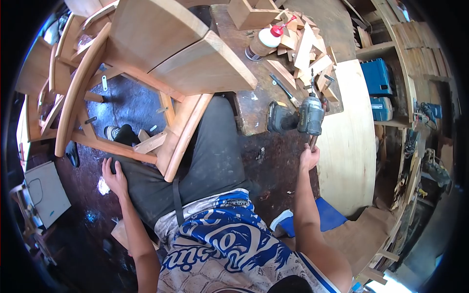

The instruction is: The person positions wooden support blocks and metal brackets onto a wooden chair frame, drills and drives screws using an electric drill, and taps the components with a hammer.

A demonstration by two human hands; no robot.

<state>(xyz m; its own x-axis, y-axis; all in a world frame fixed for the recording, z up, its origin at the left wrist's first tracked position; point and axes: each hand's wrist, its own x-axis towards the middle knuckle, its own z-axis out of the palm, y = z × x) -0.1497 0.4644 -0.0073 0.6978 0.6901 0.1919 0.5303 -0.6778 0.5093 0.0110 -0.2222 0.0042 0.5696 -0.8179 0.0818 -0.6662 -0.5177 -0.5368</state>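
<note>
My left hand (pixel 115 177) rests on my left thigh beside a wooden chair frame (pixel 115 146), its fingers apart and holding nothing. The frame leans across my lap, with a curved rail and a wide two-panel board (pixel 161 41). My right hand (pixel 309 157) is closed around the lower end of a slim brown handle (pixel 313 141) at the edge of the workbench (pixel 251 115). The handle's other end is partly hidden by a cordless drill (pixel 310 116), which lies on the bench with its battery to the left.
A glue bottle with a red cap (pixel 264 43) stands on the bench near a pile of wood offcuts (pixel 305 46). A pale plywood sheet (pixel 349 146) lies to the right. Shelves hold blue cases (pixel 377 77). More chair frames (pixel 36 68) crowd the left.
</note>
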